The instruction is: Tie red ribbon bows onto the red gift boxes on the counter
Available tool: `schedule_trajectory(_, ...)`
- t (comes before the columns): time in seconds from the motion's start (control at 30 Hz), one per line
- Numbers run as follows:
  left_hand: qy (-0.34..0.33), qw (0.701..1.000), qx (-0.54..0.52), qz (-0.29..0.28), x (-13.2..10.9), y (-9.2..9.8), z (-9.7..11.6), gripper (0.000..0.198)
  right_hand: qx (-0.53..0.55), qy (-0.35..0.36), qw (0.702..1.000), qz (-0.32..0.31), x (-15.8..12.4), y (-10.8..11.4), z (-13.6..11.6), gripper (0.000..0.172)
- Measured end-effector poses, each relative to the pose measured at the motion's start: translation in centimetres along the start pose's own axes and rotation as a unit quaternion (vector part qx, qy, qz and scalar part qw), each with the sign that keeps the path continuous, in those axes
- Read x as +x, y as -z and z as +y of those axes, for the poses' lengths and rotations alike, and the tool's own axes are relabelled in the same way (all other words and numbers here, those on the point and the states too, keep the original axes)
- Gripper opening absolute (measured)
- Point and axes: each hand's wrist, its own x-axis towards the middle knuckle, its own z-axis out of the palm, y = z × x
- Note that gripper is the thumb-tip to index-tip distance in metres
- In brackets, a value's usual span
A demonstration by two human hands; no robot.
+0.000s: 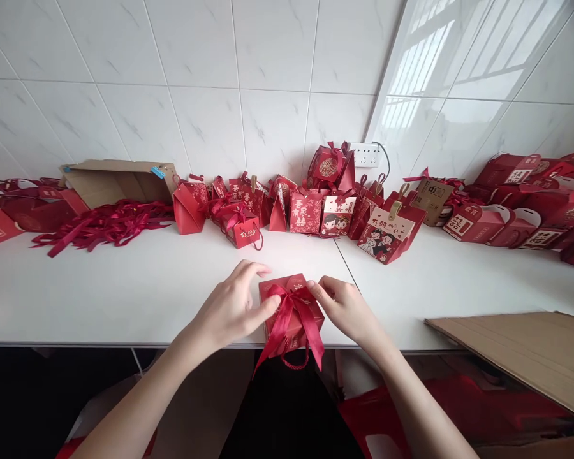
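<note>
A small red gift box [305, 330] sits at the table's front edge, with gold print on its top. Tied over it is a dark red satin ribbon [280, 328] in a bow, its two tails hanging down the front. A twisted red cord handle [295, 366] droops below the edge. My left hand [229, 309] is at the box's left side, fingers apart, the thumb against the bow's left loop. With thumb and curled fingers, my right hand [343, 306] pinches the bow's right loop; its other fingers are partly hidden.
Loose red ribbons [110, 226] lie before an open cardboard box [119, 175]. Several finished red boxes [306, 212] line the wall, and more are stacked at the right [507, 210]. A power strip [365, 154] is behind them. A cardboard flap [521, 350] juts in at the front right.
</note>
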Motion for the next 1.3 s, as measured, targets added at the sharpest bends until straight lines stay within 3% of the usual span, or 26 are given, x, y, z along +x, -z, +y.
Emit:
schedule_trajectory(0.13, 0.036, 0.993, -0.096, -0.057, 0.9, 0.0, -0.2, 0.036, 0.037, -0.003, 0.999, -0.004, 0.1, -0.2, 0.1, 0.050)
schedule_trajectory(0.3, 0.060, 0.985, -0.149, -0.067, 1.1, -0.2, -0.3, 0.025, 0.081, -0.017, 0.996, -0.027, 0.0, 0.0, -0.1, 0.049)
schedule_trajectory(0.43, 0.101, 0.959, -0.245, -0.102, 1.1, -0.3, -0.3, 0.024, 0.117, -0.020, 0.992, -0.039, -0.1, -0.1, -0.3, 0.045)
schedule_trajectory(0.63, 0.125, 0.925, -0.346, -0.099, 1.4, -1.0, -0.7, 0.026, 0.184, -0.027, 0.981, -0.048, 0.0, -0.6, 0.1, 0.044)
schedule_trajectory(0.8, 0.110, 0.920, -0.358, -0.116, 1.4, -0.9, -1.5, 0.027, 0.237, -0.039, 0.968, -0.068, 0.3, -0.7, 0.8, 0.046)
schedule_trajectory(1.03, 0.086, 0.951, -0.259, -0.143, 1.2, -0.7, -1.9, 0.020, 0.335, -0.047, 0.935, -0.110, 0.6, -1.0, 1.4, 0.045)
schedule_trajectory(1.17, 0.066, 0.949, -0.280, -0.133, 1.2, -1.2, -2.7, 0.017, 0.395, -0.055, 0.907, -0.131, 0.8, -1.6, 2.0, 0.044)
schedule_trajectory(1.3, 0.062, 0.950, -0.288, -0.106, 1.2, -1.8, -2.9, 0.018, 0.407, -0.049, 0.902, -0.135, 0.9, -1.9, 2.5, 0.044)
